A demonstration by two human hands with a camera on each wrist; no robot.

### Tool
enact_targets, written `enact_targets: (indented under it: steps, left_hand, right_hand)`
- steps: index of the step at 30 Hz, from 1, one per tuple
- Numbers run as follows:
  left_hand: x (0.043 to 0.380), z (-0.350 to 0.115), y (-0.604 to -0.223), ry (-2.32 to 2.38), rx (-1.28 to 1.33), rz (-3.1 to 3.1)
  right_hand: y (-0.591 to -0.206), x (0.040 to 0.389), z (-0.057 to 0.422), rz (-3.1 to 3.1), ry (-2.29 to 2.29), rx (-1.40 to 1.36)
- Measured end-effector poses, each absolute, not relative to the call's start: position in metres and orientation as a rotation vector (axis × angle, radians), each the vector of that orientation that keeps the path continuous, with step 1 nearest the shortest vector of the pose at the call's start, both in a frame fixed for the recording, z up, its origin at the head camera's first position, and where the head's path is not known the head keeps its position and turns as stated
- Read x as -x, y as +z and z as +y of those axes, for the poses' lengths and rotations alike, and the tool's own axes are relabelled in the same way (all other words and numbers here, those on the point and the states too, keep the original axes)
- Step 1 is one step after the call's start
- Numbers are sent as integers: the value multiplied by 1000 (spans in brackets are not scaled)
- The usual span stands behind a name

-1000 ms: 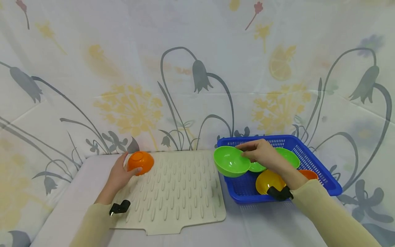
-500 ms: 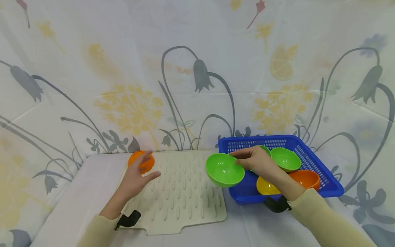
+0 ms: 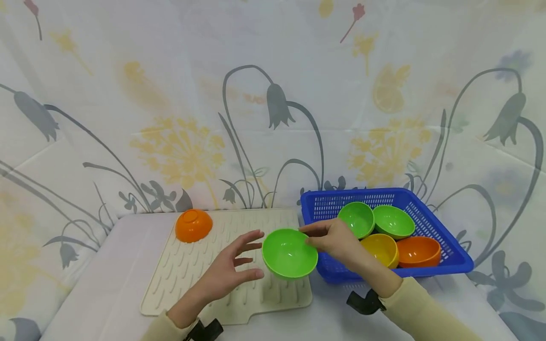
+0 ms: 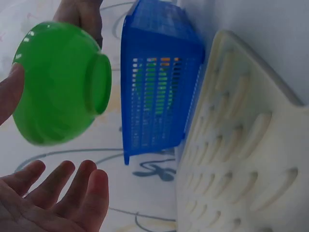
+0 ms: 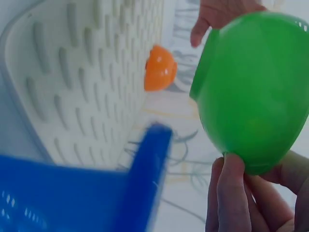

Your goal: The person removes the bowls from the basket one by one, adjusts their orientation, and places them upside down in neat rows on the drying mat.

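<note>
A green bowl (image 3: 289, 255) is held above the right part of the ribbed cream drying mat (image 3: 183, 274), its opening tilted up toward the head camera. My right hand (image 3: 341, 244) pinches its right rim between thumb and fingers. From the left, my left hand (image 3: 228, 270) reaches to the bowl with fingers spread and nothing gripped. In the left wrist view, the left fingers (image 4: 77, 188) lie apart from the bowl's side. An orange bowl (image 3: 194, 226) rests upside down at the mat's back left corner.
Right of the mat stands a blue perforated basket (image 3: 328, 201). Inside sit two green bowls (image 3: 394, 221), a yellow bowl (image 3: 381, 250) and an orange bowl (image 3: 420, 252). A flower-printed cloth (image 3: 273, 71) hangs behind the white-covered table.
My left hand has let go of the upside-down orange bowl and moved right to the green bowl. My right hand has carried the green bowl left from the basket over the mat.
</note>
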State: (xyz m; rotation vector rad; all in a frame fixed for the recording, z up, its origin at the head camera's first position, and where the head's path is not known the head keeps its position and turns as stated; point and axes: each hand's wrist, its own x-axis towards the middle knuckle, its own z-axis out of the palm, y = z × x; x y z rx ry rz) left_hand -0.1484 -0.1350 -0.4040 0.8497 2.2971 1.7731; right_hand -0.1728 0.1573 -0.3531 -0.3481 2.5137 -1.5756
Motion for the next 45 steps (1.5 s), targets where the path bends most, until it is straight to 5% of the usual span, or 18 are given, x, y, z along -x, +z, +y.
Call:
enact_targets:
  steps: [14, 45]
  left_hand:
    - [137, -117, -407, 1853, -629, 2186]
    - [144, -132, -404, 1932, -708, 2260]
  right_hand:
    - [-367, 161, 143, 2599, -1623, 356]
    - [-379, 151, 135, 2565, -1838, 486]
